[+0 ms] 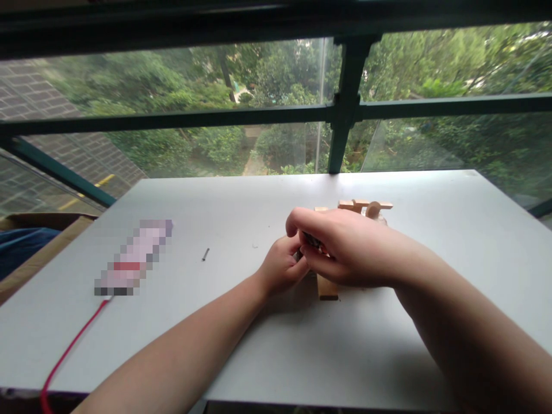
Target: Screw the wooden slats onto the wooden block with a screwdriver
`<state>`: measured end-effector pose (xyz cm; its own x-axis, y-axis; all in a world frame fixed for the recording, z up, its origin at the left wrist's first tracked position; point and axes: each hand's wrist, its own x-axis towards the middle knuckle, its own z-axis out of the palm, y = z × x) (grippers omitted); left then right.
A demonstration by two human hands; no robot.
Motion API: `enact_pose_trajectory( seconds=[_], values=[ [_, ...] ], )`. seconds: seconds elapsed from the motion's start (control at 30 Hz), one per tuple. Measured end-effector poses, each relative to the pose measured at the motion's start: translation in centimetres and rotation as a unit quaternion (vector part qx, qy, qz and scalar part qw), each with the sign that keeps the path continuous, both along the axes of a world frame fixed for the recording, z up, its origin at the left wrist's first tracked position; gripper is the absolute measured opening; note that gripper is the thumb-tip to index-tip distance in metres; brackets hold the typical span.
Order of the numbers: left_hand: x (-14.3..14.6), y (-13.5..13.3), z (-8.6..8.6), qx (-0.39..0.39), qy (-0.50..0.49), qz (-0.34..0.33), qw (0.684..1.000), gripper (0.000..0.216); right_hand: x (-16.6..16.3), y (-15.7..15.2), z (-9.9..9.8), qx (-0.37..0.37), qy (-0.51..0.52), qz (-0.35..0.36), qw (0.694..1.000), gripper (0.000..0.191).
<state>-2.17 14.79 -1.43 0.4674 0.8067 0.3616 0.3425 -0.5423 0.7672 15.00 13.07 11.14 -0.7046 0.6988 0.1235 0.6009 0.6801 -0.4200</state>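
My right hand [340, 247] is curled over a small wooden model [366, 207] on the white table [276, 345], its fingers closed on a dark tool [311, 240] that shows only in part. My left hand [282, 267] meets it from the left, fingers pinched at the tool's tip, where something small and grey shows. Most of the model is hidden behind my hands; a wooden crossbar sticks out at the back and a wooden base piece [328, 289] below.
A small dark screw [206, 254] lies loose on the table to the left. Further left lies a blurred pink object [135, 256] with a red cord [71, 345] running off the front edge. A cardboard box [38, 236] stands beside the table. A window frame is behind.
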Motion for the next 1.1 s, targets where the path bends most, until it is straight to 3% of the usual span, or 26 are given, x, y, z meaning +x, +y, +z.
enact_pose_trajectory(
  seconds=[0.63,0.8,1.1],
  values=[
    [-0.22,-0.03,-0.14,-0.005,0.006,0.0,1.0,0.017,0.33,0.2,0.01,0.001,0.003,0.01,1.0,0.019],
    [-0.13,-0.15,-0.19,-0.008,0.002,0.024,1.0,0.01,0.59,0.33,-0.15,-0.008,0.003,-0.035,0.999,0.029],
    [0.18,-0.16,0.29,0.009,-0.018,0.0,1.0,0.013,0.89,0.37,-0.19,0.013,-0.016,-0.048,0.999,0.032]
  ],
)
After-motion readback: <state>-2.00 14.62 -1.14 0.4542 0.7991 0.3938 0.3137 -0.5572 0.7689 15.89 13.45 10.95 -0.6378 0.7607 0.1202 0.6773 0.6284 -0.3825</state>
